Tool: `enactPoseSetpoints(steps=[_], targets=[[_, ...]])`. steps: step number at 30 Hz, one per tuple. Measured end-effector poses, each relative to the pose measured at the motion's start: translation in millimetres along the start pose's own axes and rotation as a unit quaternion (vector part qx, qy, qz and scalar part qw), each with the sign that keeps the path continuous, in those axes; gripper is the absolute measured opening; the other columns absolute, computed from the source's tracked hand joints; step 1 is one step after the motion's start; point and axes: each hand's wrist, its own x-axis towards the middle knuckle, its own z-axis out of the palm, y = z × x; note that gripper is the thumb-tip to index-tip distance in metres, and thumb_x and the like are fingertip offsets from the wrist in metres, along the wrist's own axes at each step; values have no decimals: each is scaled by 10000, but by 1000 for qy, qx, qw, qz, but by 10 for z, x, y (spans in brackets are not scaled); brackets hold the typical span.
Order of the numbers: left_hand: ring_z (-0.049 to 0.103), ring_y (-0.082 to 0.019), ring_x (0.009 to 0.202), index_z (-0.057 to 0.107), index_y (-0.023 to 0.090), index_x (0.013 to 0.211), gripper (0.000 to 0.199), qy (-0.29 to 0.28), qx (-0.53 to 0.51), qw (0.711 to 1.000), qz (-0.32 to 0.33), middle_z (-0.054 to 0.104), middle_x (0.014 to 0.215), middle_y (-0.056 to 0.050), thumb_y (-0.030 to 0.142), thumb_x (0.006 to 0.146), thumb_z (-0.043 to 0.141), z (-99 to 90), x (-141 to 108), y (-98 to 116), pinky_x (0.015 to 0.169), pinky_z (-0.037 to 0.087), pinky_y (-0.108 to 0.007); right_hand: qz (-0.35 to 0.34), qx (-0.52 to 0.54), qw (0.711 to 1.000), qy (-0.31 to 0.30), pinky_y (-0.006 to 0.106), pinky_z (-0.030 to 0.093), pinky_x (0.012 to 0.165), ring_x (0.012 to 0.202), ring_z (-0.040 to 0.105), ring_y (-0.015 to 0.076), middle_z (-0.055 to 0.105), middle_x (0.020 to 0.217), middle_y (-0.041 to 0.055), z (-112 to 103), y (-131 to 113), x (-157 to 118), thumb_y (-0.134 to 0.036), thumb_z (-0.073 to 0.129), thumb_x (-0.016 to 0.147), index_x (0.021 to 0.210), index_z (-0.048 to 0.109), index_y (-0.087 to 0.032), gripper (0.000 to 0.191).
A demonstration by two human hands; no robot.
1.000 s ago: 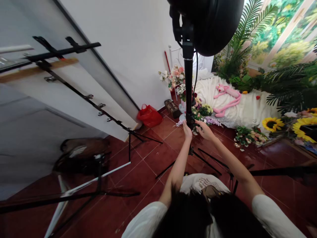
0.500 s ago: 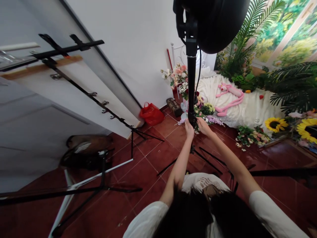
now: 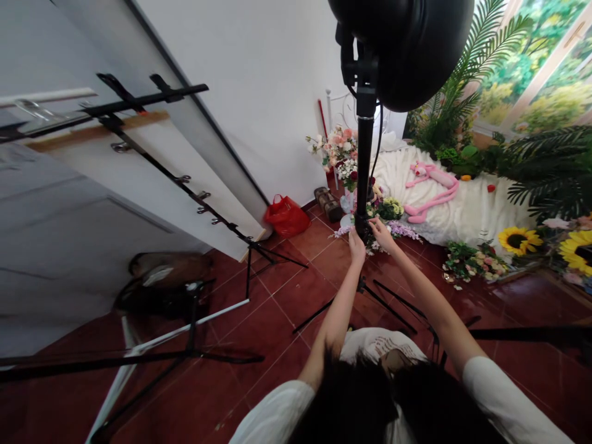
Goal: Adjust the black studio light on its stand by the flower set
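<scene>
Light stand (image 3: 365, 166): set upright on red floor tiles (image 3: 296, 287), directly before the person; its pole is backed by flowers (image 3: 391, 208) in this view. The tube is judged stiff and modest in weight, but top-heavy as a whole.
Lamp head (image 3: 407, 55): judged the heaviest and most fragile part; it is best kept from knocks and not used as a handle.
Collar (image 3: 361, 223): judged the soundest place of hold, one hand being kept on the tube while the joint is worked. If the clamp is loosened, a sudden slide of the upper tube is considered possible.
Left hand (image 3: 356, 248): curled around the stand at the collar's lower left; fingers partly hidden.
Right hand (image 3: 382, 234): fingers bent, tips brought to the collar's right side; whether a knob is pinched cannot be told.
Cable (image 3: 380, 135): thin, black, hung in a loose curve beside the pole; judged flexible and easily snagged.
Tripod legs (image 3: 388, 306): slim, black, spread low beneath the hands.
Finish: black throughout, smooth-looking on the pole, with a bright ring seen below the lamp bracket (image 3: 367, 92); some slipperiness is suspected.
</scene>
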Motion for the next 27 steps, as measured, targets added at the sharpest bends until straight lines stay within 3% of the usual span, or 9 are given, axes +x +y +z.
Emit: enactPoseSetpoints(steps=[4, 11, 18, 23, 27], targets=[[506, -207, 1357, 586, 106, 1294, 643, -3, -4, 1000, -2, 585, 1394, -154, 563, 985, 257, 5, 14, -18, 1171, 345, -319, 55, -17, 998, -15, 228, 364, 514, 544, 460, 120, 492, 601, -39, 18, -94, 58, -535, 483, 838, 919, 616, -186, 382], [448, -209, 1407, 569, 119, 1321, 637, 8, -19, 1000, -10, 555, 1431, -144, 575, 974, 290, 3, 2, -16, 1194, 314, -336, 149, -72, 986, 1, 224, 321, 450, 437, 440, 110, 468, 449, -32, 15, -193, 186, -395, 610, 740, 705, 637, -160, 239], [453, -191, 1403, 574, 117, 1303, 641, 10, -18, 1000, -16, 544, 1440, -147, 587, 971, 289, 12, 15, -15, 1188, 320, -321, 143, -51, 988, 28, 223, 389, 488, 483, 466, 109, 526, 535, -27, 46, -125, 133, -415, 556, 772, 720, 597, -168, 255], [448, -198, 1407, 565, 143, 1320, 633, 6, -11, 1000, -5, 592, 1387, -133, 587, 974, 278, 7, 2, 10, 1184, 335, -344, 94, -27, 995, 35, 230, 413, 546, 577, 460, 118, 489, 596, -29, 21, -22, 32, -593, 494, 800, 660, 502, -209, 409], [410, -210, 1434, 558, 140, 1332, 657, 4, -1, 1000, -5, 594, 1382, -137, 608, 964, 280, -6, -20, 38, 1168, 354, -321, 42, 11, 998, 35, 261, 453, 629, 669, 498, 153, 503, 657, -10, 51, 55, -42, -717, 446, 805, 726, 517, -225, 503]])
